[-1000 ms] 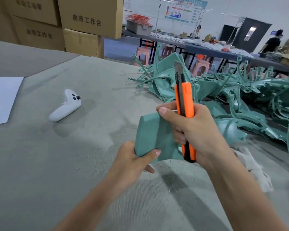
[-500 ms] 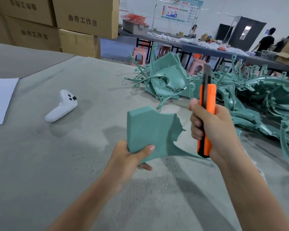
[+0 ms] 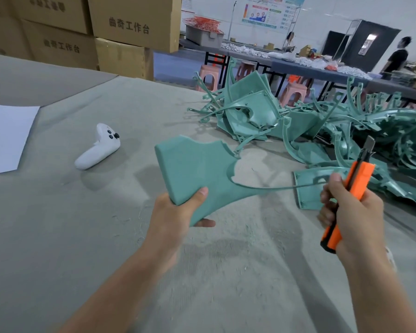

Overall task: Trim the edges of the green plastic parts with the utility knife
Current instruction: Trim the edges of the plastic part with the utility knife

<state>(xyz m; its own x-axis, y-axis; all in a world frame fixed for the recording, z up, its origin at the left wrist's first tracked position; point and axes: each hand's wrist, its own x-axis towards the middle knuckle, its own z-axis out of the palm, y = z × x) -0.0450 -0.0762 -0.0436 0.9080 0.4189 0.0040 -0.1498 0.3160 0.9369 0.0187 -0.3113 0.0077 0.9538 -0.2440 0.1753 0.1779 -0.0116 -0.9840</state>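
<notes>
My left hand (image 3: 175, 215) grips the lower corner of a green plastic part (image 3: 197, 167), a flat panel with a jagged cut-out edge and a thin curved strip running off to the right. My right hand (image 3: 353, 217) holds an orange utility knife (image 3: 346, 195) with its blade out and pointing up and away. The knife is off to the right of the panel and does not touch it. A pile of green plastic parts (image 3: 310, 126) lies at the back right of the table.
A white game controller (image 3: 99, 147) lies on the grey table (image 3: 82, 236), and a white sheet of paper (image 3: 5, 135) sits at the left edge. Cardboard boxes (image 3: 130, 27) are stacked behind. Another work table, pink stools (image 3: 209, 76) and people stand further back.
My right hand has carried the knife from in front of the panel out to the right and tilted it. My left hand has turned the panel flatter, showing its jagged edge and thin strip.
</notes>
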